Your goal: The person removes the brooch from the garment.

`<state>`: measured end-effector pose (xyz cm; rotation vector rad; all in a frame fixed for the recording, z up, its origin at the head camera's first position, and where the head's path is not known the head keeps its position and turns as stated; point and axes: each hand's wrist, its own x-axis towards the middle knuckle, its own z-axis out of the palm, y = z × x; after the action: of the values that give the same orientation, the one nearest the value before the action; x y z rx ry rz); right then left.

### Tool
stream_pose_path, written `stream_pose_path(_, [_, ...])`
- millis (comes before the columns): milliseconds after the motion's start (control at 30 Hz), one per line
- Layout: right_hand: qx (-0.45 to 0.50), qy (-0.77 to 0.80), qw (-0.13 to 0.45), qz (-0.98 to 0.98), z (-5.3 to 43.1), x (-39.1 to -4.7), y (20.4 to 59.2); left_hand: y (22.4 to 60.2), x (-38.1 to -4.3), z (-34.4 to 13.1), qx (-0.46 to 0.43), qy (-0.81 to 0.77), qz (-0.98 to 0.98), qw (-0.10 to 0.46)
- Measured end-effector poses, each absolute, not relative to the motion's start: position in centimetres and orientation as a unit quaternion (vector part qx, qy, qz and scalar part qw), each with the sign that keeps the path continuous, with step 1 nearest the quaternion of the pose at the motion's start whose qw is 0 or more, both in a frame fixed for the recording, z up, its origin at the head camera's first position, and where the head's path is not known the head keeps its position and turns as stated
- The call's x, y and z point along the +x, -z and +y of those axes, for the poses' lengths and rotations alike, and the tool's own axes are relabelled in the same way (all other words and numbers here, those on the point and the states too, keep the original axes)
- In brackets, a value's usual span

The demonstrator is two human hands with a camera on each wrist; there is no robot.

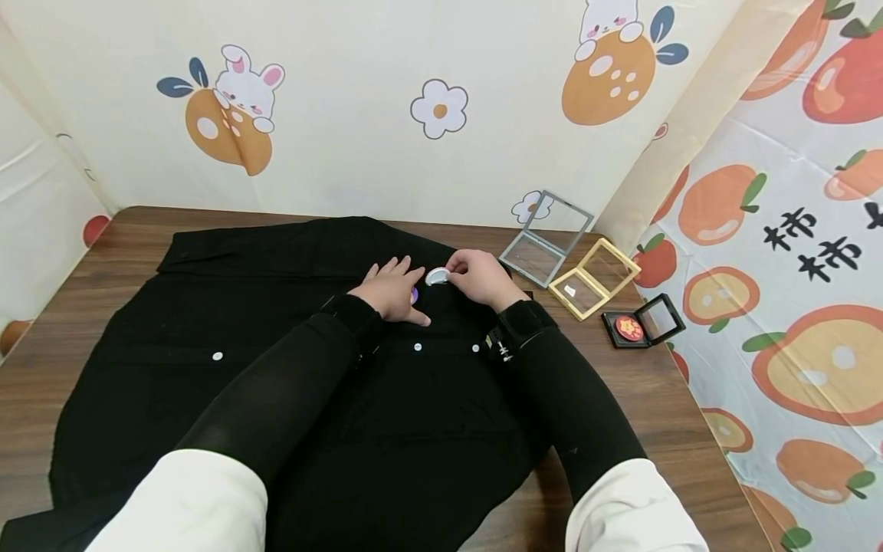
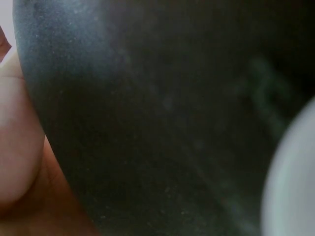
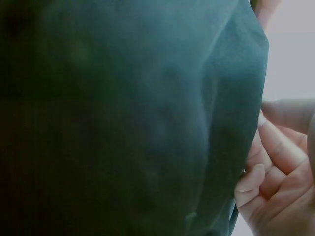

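Your right hand (image 1: pixel 483 277) pinches a round, white, shiny disc (image 1: pixel 436 277).
It is over the black cloth garment (image 1: pixel 414 468), beside your spread left hand (image 1: pixel 390 291); you seem to be positioning it, which calls for keeping the cloth flat.

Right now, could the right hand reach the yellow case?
Probably yes: the yellow case looks close, but the right hand holds a white object and the gray case stands partly between.
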<state>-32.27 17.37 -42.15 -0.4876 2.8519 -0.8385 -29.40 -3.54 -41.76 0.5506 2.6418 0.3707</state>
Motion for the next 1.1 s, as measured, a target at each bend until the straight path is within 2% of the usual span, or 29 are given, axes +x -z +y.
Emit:
stream_pose_path(467, [-0.157,0.324,0.082,0.929,17.09,-31.91,42.34,41.62,-29.32,-3.63,0.202,-0.138,0.948,0.201])
stream_pose_path(1100, [-0.188,0.331,0.067,0.922,16.37,-31.83,42.98,41.98,-29.81,-4.03,0.189,-0.118,0.953,0.206])
